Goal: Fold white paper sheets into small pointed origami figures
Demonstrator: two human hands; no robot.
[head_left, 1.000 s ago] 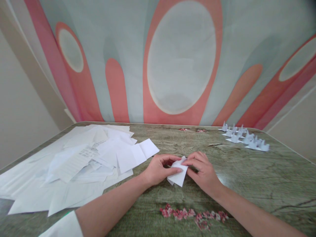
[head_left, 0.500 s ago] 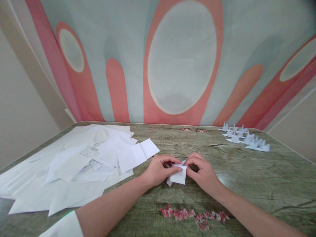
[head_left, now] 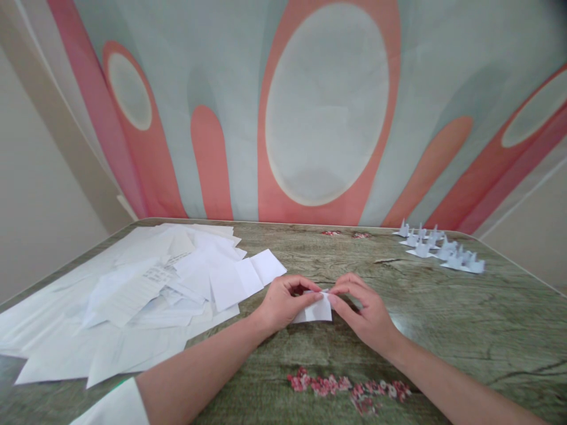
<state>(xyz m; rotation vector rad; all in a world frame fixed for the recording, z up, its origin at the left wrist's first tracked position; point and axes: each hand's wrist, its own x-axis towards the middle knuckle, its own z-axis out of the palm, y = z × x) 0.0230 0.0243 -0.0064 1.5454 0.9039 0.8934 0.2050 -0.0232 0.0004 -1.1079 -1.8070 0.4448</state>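
Note:
Between my hands is a small folded piece of white paper [head_left: 319, 310], just over the wood-patterned table [head_left: 425, 319]. The thumb and fingers of my left hand [head_left: 287, 300] pinch its upper left part. My right hand [head_left: 361, 304] pinches the upper right edge with thumb and forefinger. The fingertips of both hands nearly meet at the top of the paper. A flap of it hangs down toward me, and its far side is hidden behind my fingers.
A wide heap of loose white sheets [head_left: 133, 330], some printed, covers the table's left side. Folded white squares [head_left: 268, 267] lie at its right edge. Several small folded paper figures [head_left: 443, 248] stand at the far right. Behind the table rises a patterned wall [head_left: 328, 118].
The paper between my hands has shifted shape: its front flap looks shorter and wider, reaching further left. My right thumb has moved left onto its edge.

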